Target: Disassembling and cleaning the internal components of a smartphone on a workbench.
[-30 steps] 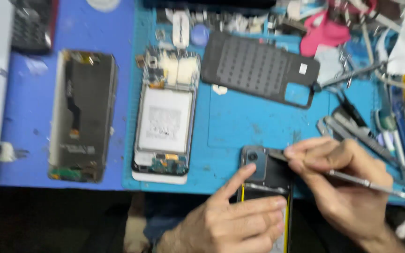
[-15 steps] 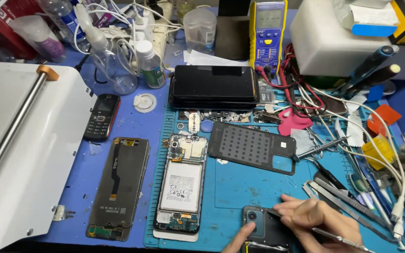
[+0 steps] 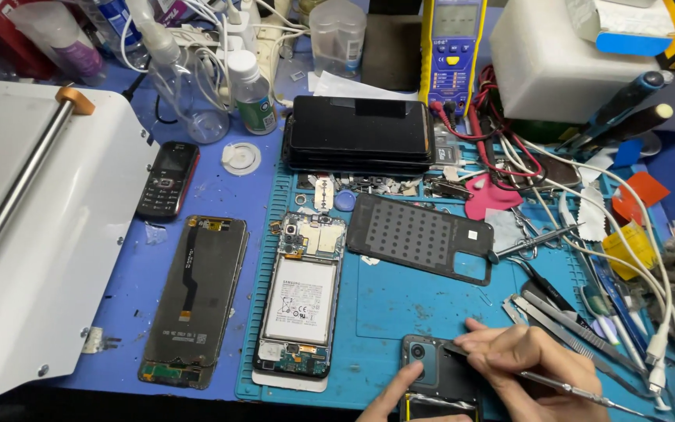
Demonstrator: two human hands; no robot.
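The tabletop was blue and crowded. A white machine with a steel bar filled its left side, and a teal mat covered the middle. A white box stood at the far right, a yellow meter beside it, and a stack of dark phones lay in front of the meter.

On the mat lay an opened phone, its white battery and circuit boards bare, and right of it a black back cover dotted with holes, set at a slant. A loose screen with a ribbon cable lay face down on the blue just left of the mat, and a small keypad phone lay beyond it. Tweezers and white cables sprawled at the right.

At the near edge of the mat, bottom centre, lay the phone being worked on: dark grey, back up, with a rounded camera block holding a round lens at its upper left; a yellow strip showed at its lower end, which the frame cut off.

The right hand was closed in a pen grip on a thin metal tool, whose tip met the phone's upper right edge. The left hand lay loosely open, the forefinger stretched along the phone's left side, touching it.
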